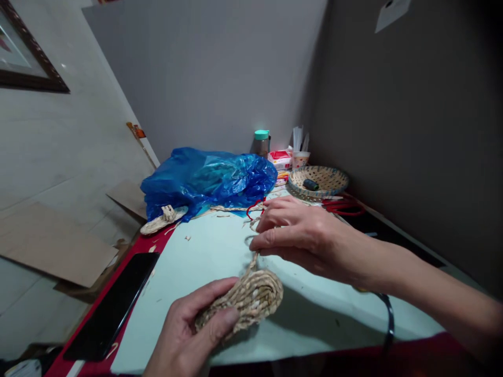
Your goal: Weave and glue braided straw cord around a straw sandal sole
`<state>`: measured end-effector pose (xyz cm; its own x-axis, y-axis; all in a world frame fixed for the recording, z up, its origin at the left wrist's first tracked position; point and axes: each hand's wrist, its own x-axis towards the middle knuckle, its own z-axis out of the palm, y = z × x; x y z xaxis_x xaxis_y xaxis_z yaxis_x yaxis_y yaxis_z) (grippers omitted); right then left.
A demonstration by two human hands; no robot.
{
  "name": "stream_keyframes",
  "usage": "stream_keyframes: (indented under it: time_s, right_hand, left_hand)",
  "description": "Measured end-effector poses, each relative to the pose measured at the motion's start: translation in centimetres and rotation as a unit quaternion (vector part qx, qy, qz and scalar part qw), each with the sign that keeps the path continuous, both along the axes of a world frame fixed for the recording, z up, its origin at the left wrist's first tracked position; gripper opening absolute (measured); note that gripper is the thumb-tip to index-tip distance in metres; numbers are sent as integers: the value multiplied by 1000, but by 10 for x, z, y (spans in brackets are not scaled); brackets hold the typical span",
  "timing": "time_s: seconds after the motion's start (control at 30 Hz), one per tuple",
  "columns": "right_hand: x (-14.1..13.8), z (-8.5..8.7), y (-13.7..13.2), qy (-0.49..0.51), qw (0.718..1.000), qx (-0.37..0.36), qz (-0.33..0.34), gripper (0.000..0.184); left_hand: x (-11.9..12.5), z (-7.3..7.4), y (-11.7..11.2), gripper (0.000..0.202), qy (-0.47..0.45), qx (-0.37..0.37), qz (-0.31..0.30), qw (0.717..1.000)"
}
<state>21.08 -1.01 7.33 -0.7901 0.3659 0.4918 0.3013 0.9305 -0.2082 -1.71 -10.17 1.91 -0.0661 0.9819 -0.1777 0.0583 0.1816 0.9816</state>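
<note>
My left hand [192, 327] grips an oval coil of braided straw [257, 298], shaped like a small sole, with the thumb across its top and the fingers behind. From the far end of the coil a thin straw braid [252, 264] runs up to my right hand [288, 230]. The right thumb and fingers are pinched together on that braid, above the pale green work board [188, 267]. Just past these fingers lie a bit of red cord [251, 209] and more straw strands, partly hidden by the hand.
A blue plastic bag [204, 175] fills the back, beside a small straw slipper [165, 219]. A shallow woven basket [334, 180] holds a dark thread spool [310, 184], with red-handled scissors [348, 206] near it. At left lies a black phone-like slab [113, 303]. Grey panels stand behind and right.
</note>
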Motion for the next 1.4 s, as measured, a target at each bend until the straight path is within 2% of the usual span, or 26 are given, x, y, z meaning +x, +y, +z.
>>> stream_keyframes:
  time_s: [0.13,0.33,0.53,0.77,1.07,1.2,1.4]
  right_hand:
    - [5,-9,-5,-8,999,35,-28,29]
    - [13,-20,-16,19,995,76,-61,25]
    - [17,-25,-23,12,993,102,-66,26]
    - [15,-28,-26,9,993,81,-81,22]
    - [2,-36,-36,7,986,95,-139,27]
    - [-3,-46,-35,45,979,101,-170,27]
    - [-20,-58,-34,102,966,86,-221,19]
  left_hand:
    - [4,-3,5,38,-11,2,14,1000]
    - [7,-8,8,37,-39,-19,28,999]
    - [9,-11,11,37,-10,2,49,999]
    - [11,-13,10,36,16,35,70,997]
    - [3,-33,16,40,-77,32,79,993]
    - [6,-36,22,39,-102,36,127,986]
    - [16,-32,28,42,-154,54,196,967]
